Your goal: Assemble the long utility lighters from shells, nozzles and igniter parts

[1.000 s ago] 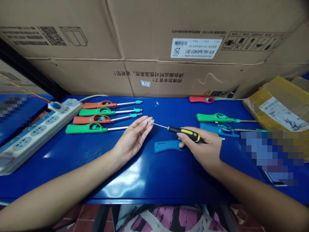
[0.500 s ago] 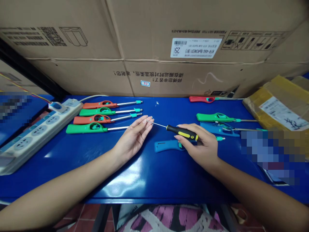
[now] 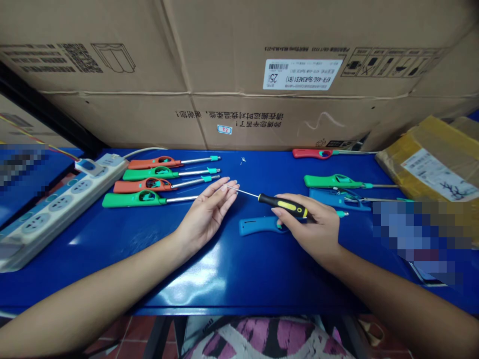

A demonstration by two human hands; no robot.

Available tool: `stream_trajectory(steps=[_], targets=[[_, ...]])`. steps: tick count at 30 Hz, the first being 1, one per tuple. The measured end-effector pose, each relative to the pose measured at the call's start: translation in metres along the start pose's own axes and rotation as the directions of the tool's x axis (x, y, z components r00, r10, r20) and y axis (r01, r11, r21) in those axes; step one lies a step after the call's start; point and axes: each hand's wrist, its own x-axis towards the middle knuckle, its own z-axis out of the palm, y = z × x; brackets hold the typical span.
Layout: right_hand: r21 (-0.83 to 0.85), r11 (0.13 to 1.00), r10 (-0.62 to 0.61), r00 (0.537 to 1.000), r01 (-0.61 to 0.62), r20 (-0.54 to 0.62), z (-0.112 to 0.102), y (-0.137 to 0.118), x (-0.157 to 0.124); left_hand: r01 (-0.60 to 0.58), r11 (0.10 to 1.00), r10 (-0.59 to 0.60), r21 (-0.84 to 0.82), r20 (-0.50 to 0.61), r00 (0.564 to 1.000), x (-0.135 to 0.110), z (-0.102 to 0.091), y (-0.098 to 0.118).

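Note:
My right hand (image 3: 318,222) is wrapped round the black and yellow handle of a screwdriver (image 3: 286,205). Its thin metal shaft points left, and the tip meets the fingertips of my left hand (image 3: 204,215). There the left thumb and forefinger are pinched together; anything tiny between them is too small to make out. Under the screwdriver a blue gas lighter (image 3: 258,226) lies on the table, partly covered by my right hand. Beside my left hand lie several long-necked lighters, among them a green lighter (image 3: 127,200) and an orange lighter (image 3: 125,186).
A white power strip (image 3: 56,209) lies along the left of the blue table (image 3: 209,284). On the right are a red lighter (image 3: 309,153), a green lighter (image 3: 318,181), another blue lighter (image 3: 329,198) and a taped parcel (image 3: 422,144). A big cardboard box (image 3: 232,75) stands behind.
The screwdriver handle and my right hand have shifted very slightly. My left fingers stay at the tip, and the lighters lie where they were.

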Motion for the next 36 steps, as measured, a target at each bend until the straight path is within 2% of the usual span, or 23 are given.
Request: stream_trajectory(steps=[5, 8, 11, 14, 16, 18, 19, 21, 23, 24, 26, 28, 31, 36], targets=[[0.109, 0.987, 0.114, 0.993, -0.116, 0.021, -0.001, -0.006, 0.002, 0.008, 0.999, -0.009, 0.043, 0.022, 1.0, -0.002, 0.0, 0.0], [0.221, 0.954, 0.205, 0.979, -0.202, 0.008, -0.004, -0.01, 0.007, 0.02, 0.998, -0.026, 0.064, 0.099, 0.995, -0.006, 0.001, 0.001], [0.271, 0.937, 0.236, 0.971, -0.219, -0.031, -0.009, -0.009, 0.015, 0.023, 0.996, -0.04, 0.092, 0.19, 0.981, -0.009, 0.0, 0.001], [0.331, 0.917, 0.257, 0.964, -0.222, -0.066, -0.013, -0.004, 0.023, -0.025, 0.985, -0.017, 0.173, 0.236, 0.972, -0.009, -0.003, 0.002], [0.384, 0.9, 0.259, 0.962, -0.207, -0.087, -0.016, 0.001, 0.028, -0.109, 0.942, 0.023, 0.318, 0.263, 0.965, -0.007, -0.006, 0.003], [0.418, 0.888, 0.259, 0.959, -0.19, -0.115, -0.019, 0.006, 0.033, -0.248, 0.809, 0.068, 0.533, 0.334, 0.94, -0.004, -0.011, 0.007], [0.422, 0.887, 0.261, 0.956, -0.184, -0.132, -0.02, 0.007, 0.036, -0.333, 0.694, 0.073, 0.638, 0.398, 0.914, -0.003, -0.013, 0.008], [0.416, 0.891, 0.266, 0.952, -0.183, -0.15, -0.024, 0.008, 0.041, -0.507, 0.396, 0.042, 0.766, 0.537, 0.843, -0.002, -0.016, 0.012], [0.415, 0.895, 0.238, 0.962, -0.164, -0.135, -0.027, 0.006, 0.044, -0.627, 0.125, -0.029, 0.769, 0.635, 0.772, -0.003, -0.017, 0.014], [0.418, 0.897, 0.212, 0.97, -0.146, -0.117, -0.029, 0.004, 0.045, -0.664, 0.022, -0.061, 0.747, 0.664, 0.745, -0.004, -0.018, 0.013], [0.414, 0.904, 0.155, 0.985, -0.112, -0.072, -0.031, -0.004, 0.046, -0.704, -0.106, -0.099, 0.702, 0.697, 0.71, -0.006, -0.018, 0.011], [0.388, 0.914, 0.13, 0.991, -0.114, -0.014, -0.03, -0.015, 0.045, -0.731, -0.147, -0.113, 0.666, 0.723, 0.681, -0.006, -0.019, 0.007], [0.341, 0.921, 0.161, 0.982, -0.187, 0.103, -0.026, -0.034, 0.044, -0.758, -0.11, -0.11, 0.643, 0.75, 0.652, -0.006, -0.022, 0.0], [0.327, 0.928, 0.123, 0.975, -0.179, 0.183, -0.013, -0.053, 0.043, -0.744, -0.065, -0.077, 0.666, 0.74, 0.669, -0.006, -0.024, -0.01]])
